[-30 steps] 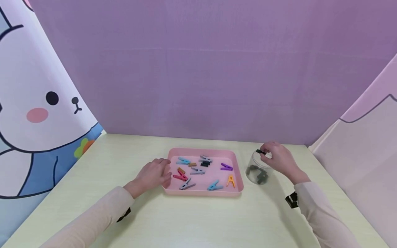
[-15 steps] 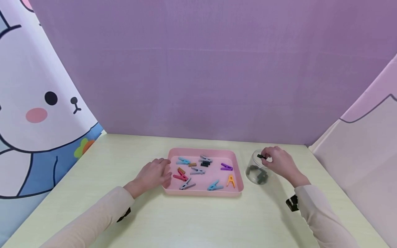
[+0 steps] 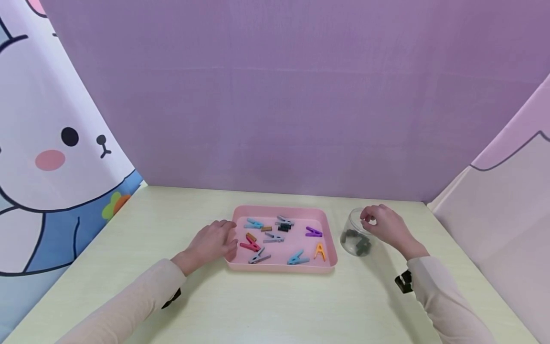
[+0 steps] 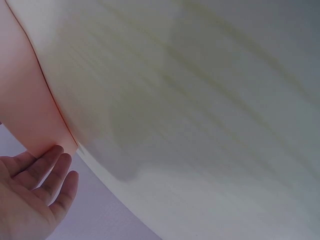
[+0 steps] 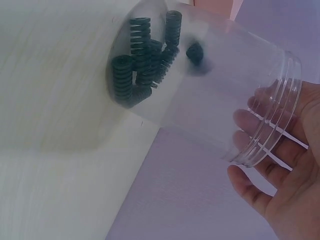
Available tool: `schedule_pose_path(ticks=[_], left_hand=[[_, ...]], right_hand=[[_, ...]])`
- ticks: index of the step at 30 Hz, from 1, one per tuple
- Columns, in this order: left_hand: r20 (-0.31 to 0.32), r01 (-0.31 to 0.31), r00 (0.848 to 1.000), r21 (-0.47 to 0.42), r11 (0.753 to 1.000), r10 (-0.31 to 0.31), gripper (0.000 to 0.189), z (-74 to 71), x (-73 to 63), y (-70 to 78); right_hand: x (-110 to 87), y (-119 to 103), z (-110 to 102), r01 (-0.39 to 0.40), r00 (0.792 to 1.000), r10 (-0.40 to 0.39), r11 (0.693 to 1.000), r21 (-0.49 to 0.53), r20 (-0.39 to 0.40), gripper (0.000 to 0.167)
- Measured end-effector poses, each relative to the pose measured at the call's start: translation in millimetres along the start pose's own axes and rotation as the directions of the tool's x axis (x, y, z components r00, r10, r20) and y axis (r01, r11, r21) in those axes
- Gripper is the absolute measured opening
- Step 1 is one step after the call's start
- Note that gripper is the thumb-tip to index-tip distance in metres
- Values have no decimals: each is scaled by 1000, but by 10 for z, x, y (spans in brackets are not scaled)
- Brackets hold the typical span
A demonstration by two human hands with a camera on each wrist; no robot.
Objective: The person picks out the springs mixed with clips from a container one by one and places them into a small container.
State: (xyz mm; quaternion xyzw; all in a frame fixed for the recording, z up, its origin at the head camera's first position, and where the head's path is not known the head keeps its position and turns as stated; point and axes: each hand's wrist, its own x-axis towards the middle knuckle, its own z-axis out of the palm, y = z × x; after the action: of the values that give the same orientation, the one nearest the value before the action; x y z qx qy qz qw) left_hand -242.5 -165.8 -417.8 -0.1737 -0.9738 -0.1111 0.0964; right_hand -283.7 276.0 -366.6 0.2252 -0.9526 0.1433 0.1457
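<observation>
A clear plastic jar (image 3: pixel 353 224) stands right of the pink tray (image 3: pixel 279 268). Over its mouth is my right hand (image 3: pixel 388 227), thumb and fingers loosely bent with nothing between them. In the right wrist view one dark coil spring (image 5: pixel 195 53), blurred, is in mid-air inside the jar. Several dark green coil springs (image 5: pixel 141 47) are heaped at the jar's bottom. My left hand (image 3: pixel 209 242) rests at the tray's left rim, and the left wrist view has its relaxed fingers (image 4: pixel 62 167) against the tray's outer corner.
On the tray lie blue, grey, red, purple (image 3: pixel 314 232) and orange clothespins (image 3: pixel 320 250), two bronze springs (image 3: pixel 266 228) and black springs (image 3: pixel 284 227). A purple cloth backdrop (image 3: pixel 275 119) closes off the table's far side. Printed sheets flank left and right.
My right hand lowered slightly and let go of the dark spring it was pinching, which is now inside the jar. My left hand and the tray have stayed put.
</observation>
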Motion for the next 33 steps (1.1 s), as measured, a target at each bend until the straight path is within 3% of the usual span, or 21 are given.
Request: schedule_pose_path(ticks=[23,33], left_hand=[[8,1,1000,6,1000,-1,49,3,5,1],[3,4,1000,4,1000,-4,50,1,9,-4]], right_hand=[[28,-39,10,16,998,-17,1000,-19,-54,11],[160,-292,-24,109,988,-113,993,-42,-109,10]])
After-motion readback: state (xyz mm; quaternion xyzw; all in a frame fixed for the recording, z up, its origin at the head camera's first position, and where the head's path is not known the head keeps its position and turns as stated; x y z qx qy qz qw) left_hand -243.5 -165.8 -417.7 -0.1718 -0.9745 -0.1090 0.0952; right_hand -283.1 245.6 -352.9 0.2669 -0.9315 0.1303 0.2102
